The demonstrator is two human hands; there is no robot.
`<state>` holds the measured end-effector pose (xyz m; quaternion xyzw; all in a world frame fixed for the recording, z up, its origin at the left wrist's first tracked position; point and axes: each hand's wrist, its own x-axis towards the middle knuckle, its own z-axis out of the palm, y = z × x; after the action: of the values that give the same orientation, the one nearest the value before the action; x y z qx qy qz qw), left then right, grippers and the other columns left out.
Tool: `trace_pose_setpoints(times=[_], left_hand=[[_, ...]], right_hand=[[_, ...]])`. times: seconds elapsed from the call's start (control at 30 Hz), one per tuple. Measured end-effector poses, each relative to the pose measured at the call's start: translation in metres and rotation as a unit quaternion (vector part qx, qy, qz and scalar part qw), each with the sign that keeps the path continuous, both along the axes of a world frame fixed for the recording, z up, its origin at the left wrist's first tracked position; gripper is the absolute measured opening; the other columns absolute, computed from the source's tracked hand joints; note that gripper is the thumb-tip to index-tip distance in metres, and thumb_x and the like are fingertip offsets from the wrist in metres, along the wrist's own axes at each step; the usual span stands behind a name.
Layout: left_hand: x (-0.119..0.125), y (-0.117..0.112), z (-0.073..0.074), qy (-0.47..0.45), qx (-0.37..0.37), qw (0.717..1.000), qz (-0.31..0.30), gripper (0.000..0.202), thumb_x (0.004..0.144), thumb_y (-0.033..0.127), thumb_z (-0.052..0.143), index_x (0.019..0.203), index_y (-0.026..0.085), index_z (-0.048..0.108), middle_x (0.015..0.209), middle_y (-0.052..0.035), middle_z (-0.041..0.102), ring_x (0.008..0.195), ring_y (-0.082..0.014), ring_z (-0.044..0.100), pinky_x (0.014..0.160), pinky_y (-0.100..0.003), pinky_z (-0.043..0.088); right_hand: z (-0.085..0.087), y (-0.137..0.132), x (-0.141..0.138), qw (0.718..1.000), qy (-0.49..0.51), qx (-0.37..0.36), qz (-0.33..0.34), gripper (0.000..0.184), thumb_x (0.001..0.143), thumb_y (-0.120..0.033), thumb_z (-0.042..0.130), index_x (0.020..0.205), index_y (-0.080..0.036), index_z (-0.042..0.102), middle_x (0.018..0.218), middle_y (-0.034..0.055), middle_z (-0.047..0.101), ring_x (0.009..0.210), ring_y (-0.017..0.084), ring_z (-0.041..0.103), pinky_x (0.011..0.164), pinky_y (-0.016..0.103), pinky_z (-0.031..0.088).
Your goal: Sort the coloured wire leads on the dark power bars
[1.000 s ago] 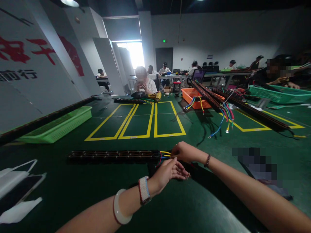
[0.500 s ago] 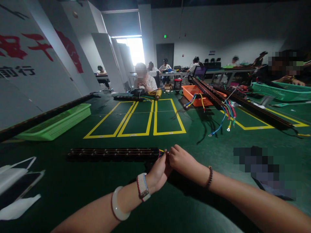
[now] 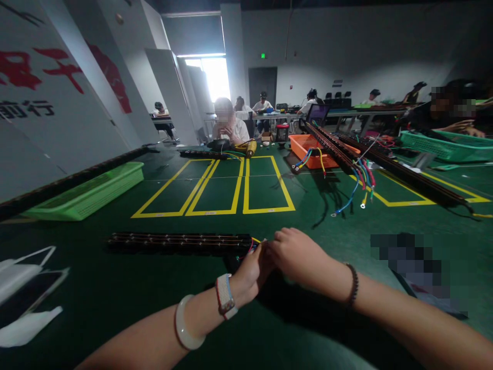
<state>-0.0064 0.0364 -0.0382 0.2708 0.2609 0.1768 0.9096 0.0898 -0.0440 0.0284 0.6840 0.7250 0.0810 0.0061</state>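
Note:
A long black cable chain (image 3: 177, 241) lies across the green table in front of me. Coloured wires (image 3: 254, 241) in yellow, red and blue stick out of its right end. My left hand (image 3: 250, 270) and my right hand (image 3: 298, 254) meet at that end, fingers pinched together on the wires. The wire tips are hidden between my fingers. My left wrist carries a pale bangle and a watch with a striped band, my right wrist a dark bead bracelet.
Yellow tape rectangles (image 3: 231, 187) mark the table beyond the chain. A green tray (image 3: 84, 198) sits left, an orange bin (image 3: 308, 151) and more black chains with loose wires (image 3: 358, 180) right. White items (image 3: 26, 288) lie near left. Other people work at far tables.
My left hand moved up from below the chain end to join the right hand at the wires. Both hands now pinch closer together, and the right hand shifted slightly toward me.

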Motion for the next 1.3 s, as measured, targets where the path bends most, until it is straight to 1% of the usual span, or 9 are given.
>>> trace_pose_setpoints(times=[0.1,0.17,0.27,0.47,0.57,0.7,0.87,1.13,1.3], left_hand=[[0.0,-0.001,0.007,0.0,0.0,1.0,-0.016,0.019,0.09,0.022,0.043,0.085,0.014,0.059,0.09,-0.0068,0.064,0.085,-0.0133,0.058,0.085,-0.028,0.044],[-0.001,-0.002,0.011,0.002,0.015,1.0,-0.026,0.021,0.091,0.023,0.041,0.092,0.013,0.06,0.097,-0.0087,0.063,0.091,-0.0139,0.057,0.088,-0.028,0.043],[-0.002,-0.002,0.014,0.006,0.033,0.999,-0.028,0.021,0.091,0.023,0.042,0.096,0.012,0.059,0.099,-0.01,0.063,0.093,-0.014,0.057,0.088,-0.027,0.042],[-0.002,-0.003,0.009,-0.035,0.061,0.995,-0.067,0.023,0.09,0.03,0.044,0.095,0.013,0.057,0.081,-0.0066,0.061,0.074,-0.0136,0.057,0.079,-0.03,0.045],[-0.003,-0.003,0.011,-0.06,0.05,0.993,-0.092,0.023,0.088,0.034,0.047,0.087,0.013,0.057,0.079,-0.0067,0.06,0.076,-0.0155,0.057,0.08,-0.033,0.044],[-0.002,0.0,0.015,-0.076,0.035,0.995,-0.062,0.024,0.088,0.032,0.048,0.096,0.012,0.059,0.084,-0.0069,0.059,0.084,-0.0158,0.056,0.088,-0.033,0.042],[0.0,0.002,0.013,-0.09,0.047,0.993,-0.057,0.03,0.089,0.037,0.046,0.096,0.012,0.061,0.077,-0.0049,0.057,0.086,-0.0148,0.054,0.092,-0.031,0.04],[0.0,-0.003,0.013,-0.075,0.063,0.994,-0.056,0.035,0.087,0.043,0.047,0.095,0.012,0.062,0.099,-0.0106,0.063,0.099,-0.0183,0.055,0.092,-0.031,0.04],[-0.003,-0.002,0.008,-0.056,0.04,0.996,-0.057,0.032,0.088,0.039,0.047,0.095,0.012,0.063,0.1,-0.0098,0.064,0.103,-0.0185,0.055,0.095,-0.031,0.038]], right_hand=[[0.011,0.008,0.032,0.978,0.142,-0.068,-0.136,0.04,0.092,-0.036,0.04,0.072,-0.012,0.065,0.068,0.009,0.06,0.061,0.015,0.054,0.058,0.026,0.038],[0.005,0.014,0.051,0.929,0.274,-0.198,-0.15,0.048,0.092,-0.043,0.039,0.065,-0.011,0.062,0.061,0.0077,0.059,0.053,0.013,0.053,0.052,0.024,0.038],[-0.015,0.02,0.066,0.815,0.471,-0.313,-0.125,0.041,0.093,-0.037,0.038,0.072,-0.009,0.059,0.063,0.0063,0.06,0.053,0.012,0.055,0.052,0.022,0.041],[-0.038,0.02,0.058,0.567,0.745,-0.349,-0.032,0.034,0.098,-0.033,0.03,0.097,-0.01,0.054,0.079,0.0068,0.063,0.067,0.012,0.061,0.065,0.024,0.049],[-0.04,0.019,0.056,0.505,0.794,-0.337,-0.024,0.026,0.097,-0.028,0.034,0.095,-0.011,0.054,0.068,0.0016,0.058,0.06,0.01,0.058,0.065,0.025,0.05],[-0.044,0.02,0.06,0.476,0.821,-0.311,-0.054,0.024,0.095,-0.028,0.041,0.087,-0.011,0.054,0.055,-0.0042,0.048,0.046,0.005,0.047,0.055,0.02,0.05],[-0.049,0.02,0.058,0.552,0.787,-0.271,-0.04,0.03,0.09,-0.039,0.049,0.085,-0.01,0.057,0.051,-0.0052,0.047,0.04,0.005,0.042,0.041,0.016,0.041],[-0.022,0.016,0.04,0.88,0.444,-0.169,-0.028,0.036,0.093,-0.035,0.043,0.078,-0.01,0.064,0.06,0.0025,0.06,0.047,0.007,0.048,0.046,0.017,0.034],[-0.018,0.011,0.022,0.978,0.185,-0.092,-0.021,0.027,0.093,-0.026,0.045,0.087,-0.012,0.066,0.069,0.007,0.064,0.056,0.013,0.057,0.051,0.02,0.037]])
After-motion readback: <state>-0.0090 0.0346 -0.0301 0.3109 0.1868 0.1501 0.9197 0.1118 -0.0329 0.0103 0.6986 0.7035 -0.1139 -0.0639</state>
